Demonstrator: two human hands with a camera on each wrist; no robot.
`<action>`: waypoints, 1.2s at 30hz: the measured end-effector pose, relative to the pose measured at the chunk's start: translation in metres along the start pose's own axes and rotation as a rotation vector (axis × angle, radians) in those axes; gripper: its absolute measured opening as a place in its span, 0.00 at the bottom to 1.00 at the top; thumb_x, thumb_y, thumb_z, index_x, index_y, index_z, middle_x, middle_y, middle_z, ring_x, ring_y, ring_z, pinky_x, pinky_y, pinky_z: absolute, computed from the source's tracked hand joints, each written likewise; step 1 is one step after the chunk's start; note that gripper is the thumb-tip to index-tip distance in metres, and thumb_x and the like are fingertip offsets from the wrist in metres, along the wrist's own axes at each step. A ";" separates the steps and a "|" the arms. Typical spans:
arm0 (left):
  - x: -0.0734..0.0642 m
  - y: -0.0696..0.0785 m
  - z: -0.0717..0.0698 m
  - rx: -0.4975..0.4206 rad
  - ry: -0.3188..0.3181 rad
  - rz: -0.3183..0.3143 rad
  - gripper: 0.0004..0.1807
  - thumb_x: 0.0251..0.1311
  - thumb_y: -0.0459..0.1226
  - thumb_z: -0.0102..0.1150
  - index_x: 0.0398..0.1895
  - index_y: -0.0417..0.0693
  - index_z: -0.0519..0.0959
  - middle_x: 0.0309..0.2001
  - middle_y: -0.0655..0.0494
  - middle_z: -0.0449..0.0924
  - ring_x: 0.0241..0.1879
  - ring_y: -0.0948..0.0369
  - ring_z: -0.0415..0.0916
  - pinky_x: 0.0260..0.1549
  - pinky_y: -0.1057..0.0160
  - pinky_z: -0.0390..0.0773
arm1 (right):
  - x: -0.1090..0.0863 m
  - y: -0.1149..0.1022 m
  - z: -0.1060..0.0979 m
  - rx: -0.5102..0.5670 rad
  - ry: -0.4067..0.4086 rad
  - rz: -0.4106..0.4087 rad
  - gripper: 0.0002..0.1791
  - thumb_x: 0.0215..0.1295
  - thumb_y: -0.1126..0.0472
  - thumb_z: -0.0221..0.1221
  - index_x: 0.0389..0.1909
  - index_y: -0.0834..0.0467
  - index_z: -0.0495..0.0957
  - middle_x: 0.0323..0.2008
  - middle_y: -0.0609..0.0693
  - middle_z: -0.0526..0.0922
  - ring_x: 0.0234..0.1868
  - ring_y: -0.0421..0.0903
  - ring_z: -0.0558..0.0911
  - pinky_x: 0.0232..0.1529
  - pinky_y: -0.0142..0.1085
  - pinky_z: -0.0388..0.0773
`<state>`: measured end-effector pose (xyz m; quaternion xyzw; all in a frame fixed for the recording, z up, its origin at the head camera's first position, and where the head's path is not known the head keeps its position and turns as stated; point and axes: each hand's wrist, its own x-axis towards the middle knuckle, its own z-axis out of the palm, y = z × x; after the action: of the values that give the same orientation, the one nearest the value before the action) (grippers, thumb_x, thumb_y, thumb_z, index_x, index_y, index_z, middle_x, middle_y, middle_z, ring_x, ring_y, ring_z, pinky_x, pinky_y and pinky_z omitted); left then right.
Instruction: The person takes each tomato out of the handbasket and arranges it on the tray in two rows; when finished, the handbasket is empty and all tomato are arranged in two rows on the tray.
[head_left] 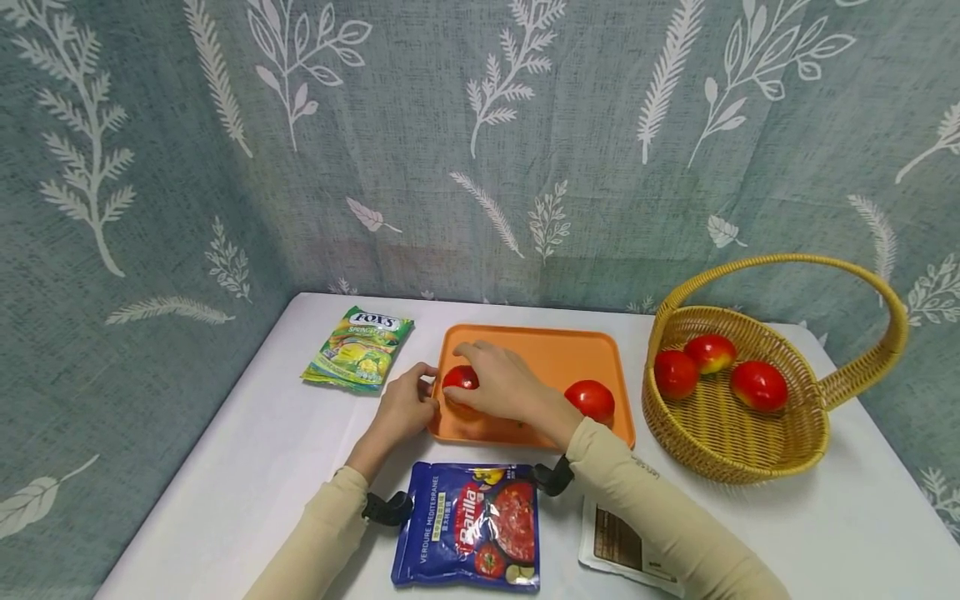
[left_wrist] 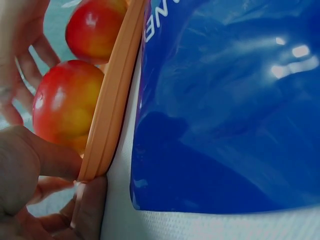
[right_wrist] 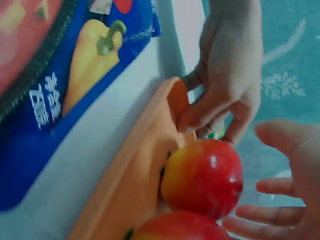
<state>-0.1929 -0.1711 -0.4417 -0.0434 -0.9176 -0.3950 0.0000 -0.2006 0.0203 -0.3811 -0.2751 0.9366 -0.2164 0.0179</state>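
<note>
My left hand (head_left: pixel 405 407) pinches the left rim of an orange tray (head_left: pixel 577 350); in the left wrist view its thumb lies inside the rim and its fingers are outside. Reaching over the tray, my right hand (head_left: pixel 501 382) has its fingers spread around a red-and-yellow, mango-like fruit (head_left: pixel 460 379) at the left end. The right wrist view shows those fingers (right_wrist: pixel 272 215) extended beside the glossy fruit (right_wrist: pixel 202 180), not curled tightly round it. Another such fruit (head_left: pixel 590 402) lies at the tray's right side, partly behind the right forearm.
A wicker basket (head_left: pixel 731 454) with a tall handle holds three red-and-yellow fruits at the right. A green Fox's candy bag (head_left: pixel 360 348) lies at the back left. In front are a blue Barilla pouch (head_left: pixel 468 529) and a brown-and-white packet (head_left: pixel 618 537) partly under the right sleeve.
</note>
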 end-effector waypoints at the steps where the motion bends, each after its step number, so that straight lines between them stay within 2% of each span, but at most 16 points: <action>1: 0.000 0.000 0.000 0.000 0.001 0.001 0.27 0.45 0.24 0.58 0.54 0.42 0.78 0.34 0.51 0.81 0.32 0.56 0.76 0.30 0.60 0.76 | 0.000 0.002 -0.002 0.011 0.016 -0.002 0.35 0.64 0.41 0.63 0.66 0.58 0.72 0.58 0.54 0.79 0.54 0.49 0.79 0.54 0.43 0.78; 4: 0.000 -0.001 0.001 0.001 0.003 0.001 0.27 0.45 0.24 0.58 0.54 0.42 0.78 0.33 0.51 0.80 0.32 0.55 0.75 0.31 0.60 0.76 | -0.004 0.006 -0.008 0.051 0.061 -0.018 0.31 0.69 0.43 0.58 0.64 0.59 0.74 0.60 0.54 0.78 0.59 0.50 0.78 0.59 0.46 0.74; 8: 0.001 -0.001 0.001 -0.003 0.000 -0.003 0.27 0.46 0.24 0.57 0.55 0.42 0.78 0.33 0.51 0.80 0.33 0.55 0.75 0.30 0.60 0.76 | -0.013 0.012 -0.015 0.082 0.112 -0.057 0.26 0.74 0.46 0.52 0.62 0.59 0.75 0.61 0.54 0.78 0.63 0.52 0.76 0.62 0.48 0.72; 17: 0.001 0.000 0.002 -0.021 -0.008 -0.014 0.27 0.47 0.23 0.57 0.55 0.41 0.77 0.35 0.49 0.80 0.33 0.55 0.76 0.27 0.62 0.78 | -0.049 0.026 -0.045 0.123 0.213 -0.104 0.23 0.77 0.50 0.48 0.62 0.59 0.77 0.60 0.53 0.79 0.61 0.51 0.77 0.61 0.48 0.72; 22: 0.000 0.001 0.000 -0.014 -0.004 -0.012 0.27 0.45 0.23 0.57 0.55 0.41 0.77 0.34 0.49 0.80 0.32 0.56 0.77 0.27 0.62 0.77 | -0.070 0.035 -0.065 0.143 0.264 -0.123 0.21 0.77 0.52 0.49 0.61 0.59 0.77 0.58 0.53 0.80 0.59 0.52 0.78 0.60 0.51 0.73; 27: -0.001 0.004 -0.001 -0.004 0.006 0.017 0.27 0.44 0.23 0.57 0.54 0.40 0.78 0.33 0.49 0.80 0.32 0.55 0.76 0.28 0.61 0.76 | -0.084 0.043 -0.078 0.135 0.329 -0.144 0.19 0.75 0.56 0.53 0.59 0.61 0.78 0.55 0.54 0.82 0.55 0.53 0.81 0.57 0.52 0.75; 36: -0.001 0.004 -0.001 -0.007 -0.011 0.003 0.26 0.47 0.23 0.57 0.55 0.40 0.78 0.33 0.50 0.80 0.32 0.55 0.75 0.27 0.62 0.76 | -0.098 0.046 -0.089 0.080 0.339 -0.138 0.21 0.75 0.53 0.53 0.60 0.61 0.78 0.56 0.54 0.81 0.58 0.52 0.80 0.58 0.51 0.74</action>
<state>-0.1919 -0.1686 -0.4382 -0.0468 -0.9163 -0.3978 -0.0047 -0.1546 0.1409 -0.3282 -0.2975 0.8956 -0.2977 -0.1442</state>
